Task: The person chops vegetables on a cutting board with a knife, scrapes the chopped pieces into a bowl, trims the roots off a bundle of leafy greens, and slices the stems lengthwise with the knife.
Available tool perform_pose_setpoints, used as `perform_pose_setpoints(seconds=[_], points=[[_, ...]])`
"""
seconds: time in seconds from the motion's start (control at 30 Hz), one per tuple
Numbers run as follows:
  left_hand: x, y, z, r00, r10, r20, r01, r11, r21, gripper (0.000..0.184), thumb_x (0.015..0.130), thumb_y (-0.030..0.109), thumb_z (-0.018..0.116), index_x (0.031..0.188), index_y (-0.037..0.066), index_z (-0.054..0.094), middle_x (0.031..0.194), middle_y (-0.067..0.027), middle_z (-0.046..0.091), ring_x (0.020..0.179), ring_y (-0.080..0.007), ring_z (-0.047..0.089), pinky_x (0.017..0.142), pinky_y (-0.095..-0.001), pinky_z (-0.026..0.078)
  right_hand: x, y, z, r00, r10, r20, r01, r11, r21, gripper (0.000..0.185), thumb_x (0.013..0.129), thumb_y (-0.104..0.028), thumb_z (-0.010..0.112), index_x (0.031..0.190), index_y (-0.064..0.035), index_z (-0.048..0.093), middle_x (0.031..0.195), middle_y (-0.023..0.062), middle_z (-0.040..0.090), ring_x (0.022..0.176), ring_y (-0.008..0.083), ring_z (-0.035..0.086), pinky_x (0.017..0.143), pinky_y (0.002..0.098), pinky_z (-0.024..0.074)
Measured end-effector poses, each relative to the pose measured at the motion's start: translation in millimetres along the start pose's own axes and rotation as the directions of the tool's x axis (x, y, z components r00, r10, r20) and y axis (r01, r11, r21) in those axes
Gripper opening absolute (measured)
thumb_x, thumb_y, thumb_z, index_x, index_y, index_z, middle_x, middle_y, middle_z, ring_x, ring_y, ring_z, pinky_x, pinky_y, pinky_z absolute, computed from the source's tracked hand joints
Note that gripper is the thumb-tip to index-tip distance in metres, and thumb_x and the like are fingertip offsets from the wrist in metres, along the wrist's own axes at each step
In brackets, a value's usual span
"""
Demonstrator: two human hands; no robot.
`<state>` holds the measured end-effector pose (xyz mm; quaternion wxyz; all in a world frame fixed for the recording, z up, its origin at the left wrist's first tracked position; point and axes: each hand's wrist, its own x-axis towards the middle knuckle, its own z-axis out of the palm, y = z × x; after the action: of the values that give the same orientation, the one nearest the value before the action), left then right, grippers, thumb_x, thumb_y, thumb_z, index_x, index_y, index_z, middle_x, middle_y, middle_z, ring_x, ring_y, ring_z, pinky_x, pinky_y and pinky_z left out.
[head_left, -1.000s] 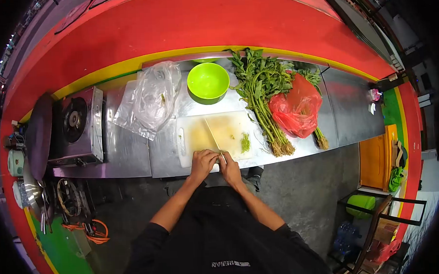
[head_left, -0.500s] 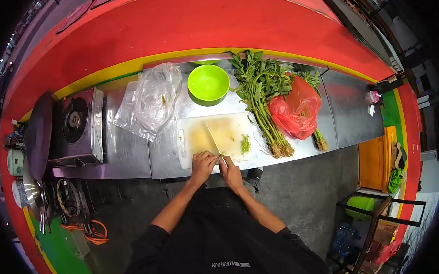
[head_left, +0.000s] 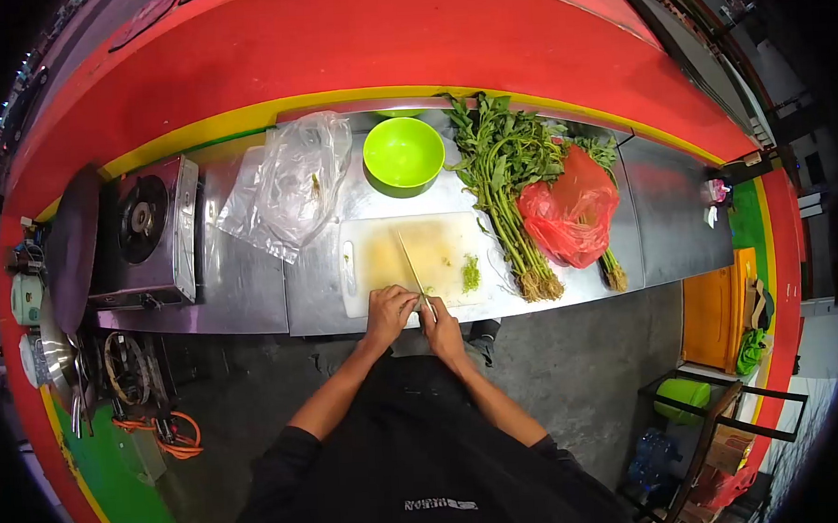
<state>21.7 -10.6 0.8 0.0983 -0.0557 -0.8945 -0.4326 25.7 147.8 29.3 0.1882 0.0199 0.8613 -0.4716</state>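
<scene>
knife point(head_left: 407, 255) pointed to eleven o'clock over the cutting board point(head_left: 377, 263), held in the right hand point(head_left: 444, 331); whether the left hand point(head_left: 390, 317) alongside gripped anything, i could not tell.

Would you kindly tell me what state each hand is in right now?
Left hand: closed; whether it holds anything cannot be told.
Right hand: closed, holding the knife.

I see right hand point(head_left: 442, 330) gripping knife point(head_left: 411, 262), left hand point(head_left: 390, 314) close beside, at cutting board's point(head_left: 367, 240) near edge; green bowl point(head_left: 404, 153) beyond, leafy bundle point(head_left: 501, 169) right, on counter point(head_left: 242, 288).
</scene>
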Motion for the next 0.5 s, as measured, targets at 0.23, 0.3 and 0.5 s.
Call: perform_pose_setpoints(seconds=[0.23, 0.3, 0.5], points=[[1, 2, -2, 1.000, 0.018, 0.008, -0.018, 1.000, 0.020, 0.013, 0.083, 0.011, 0.072, 0.095, 0.007, 0.073, 0.086, -0.0027, 0.067, 0.079, -0.0218, 0.064, 0.080, -0.0375, 0.040, 12, -4, 7, 0.998, -0.054, -0.040, 0.053, 0.998, -0.040, 0.029, 0.103, -0.031, 0.050, 0.123, -0.0105, 0.054, 0.079, 0.0328, 0.065, 0.079, 0.0535, 0.063, 0.063, 0.0594, 0.0469], [1, 2, -1, 1.000, 0.012, -0.008, -0.012, 1.000, 0.027, 0.012, 0.084, 0.011, 0.072, 0.095, 0.007, 0.073, 0.086, -0.0031, 0.067, 0.079, -0.0221, 0.064, 0.080, -0.0377, 0.040, 13, -6, 7, 0.997, -0.062, -0.046, 0.061, 0.998, -0.017, 0.029, 0.103, -0.031, 0.050, 0.122, -0.0103, 0.054, 0.080, 0.0336, 0.064, 0.080, 0.0541, 0.063, 0.064, 0.0598, 0.0470], [0, 2, 1, 1.000, 0.025, -0.019, -0.024, 0.999, 0.044, 0.013, 0.083, 0.013, 0.073, 0.096, 0.008, 0.073, 0.089, -0.0026, 0.067, 0.088, -0.0224, 0.064, 0.082, -0.0378, 0.040, 5, 0, 6, 1.000, 0.001, -0.019, -0.001, 1.000, 0.016, 0.029, 0.103, -0.032, 0.050, 0.123, -0.0117, 0.055, 0.081, 0.0350, 0.064, 0.082, 0.0554, 0.062, 0.067, 0.0608, 0.0470]])
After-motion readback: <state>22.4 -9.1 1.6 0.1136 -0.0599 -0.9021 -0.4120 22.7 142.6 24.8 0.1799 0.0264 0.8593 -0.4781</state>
